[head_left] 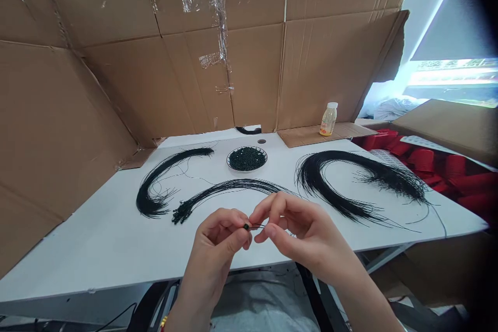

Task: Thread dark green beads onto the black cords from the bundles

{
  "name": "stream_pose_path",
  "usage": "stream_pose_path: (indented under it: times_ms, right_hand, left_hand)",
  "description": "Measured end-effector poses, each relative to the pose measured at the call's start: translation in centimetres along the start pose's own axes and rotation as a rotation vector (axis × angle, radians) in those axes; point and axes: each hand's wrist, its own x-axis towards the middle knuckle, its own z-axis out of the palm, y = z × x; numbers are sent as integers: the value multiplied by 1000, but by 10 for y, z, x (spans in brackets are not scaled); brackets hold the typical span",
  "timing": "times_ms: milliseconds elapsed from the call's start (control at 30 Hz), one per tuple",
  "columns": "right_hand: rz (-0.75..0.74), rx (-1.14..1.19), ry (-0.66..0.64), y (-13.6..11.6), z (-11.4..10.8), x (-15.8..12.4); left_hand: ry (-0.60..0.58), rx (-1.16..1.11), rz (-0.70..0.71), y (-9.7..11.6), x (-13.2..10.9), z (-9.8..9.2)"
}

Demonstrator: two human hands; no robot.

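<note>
Head view. My left hand pinches a small dark bead between thumb and forefinger. My right hand pinches a thin black cord, and the cord's end meets the bead just above the near edge of the white table. The fingertips partly hide the bead.

Behind the hands:
- one dish of dark beads
- three black cord bundles: left bundle, middle bundle, right bundle
- one bottle at the back
- red cups off the right edge
- cardboard walls on the left and back sides
</note>
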Motion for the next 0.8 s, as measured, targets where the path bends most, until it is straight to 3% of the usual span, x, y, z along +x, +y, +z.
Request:
stream_pose_path:
  times_ms: [400, 633, 800]
  right_hand:
    - [-72, -191, 37, -4, 6, 0]
    - [-97, -268, 61, -4, 8, -2]
    - [-112, -316, 92, -1, 9, -2]
  left_hand:
    - [37, -16, 10, -1, 0, 0]
    - [-46, 36, 44, -3, 3, -8]
    - [32, 104, 78, -4, 3, -8]
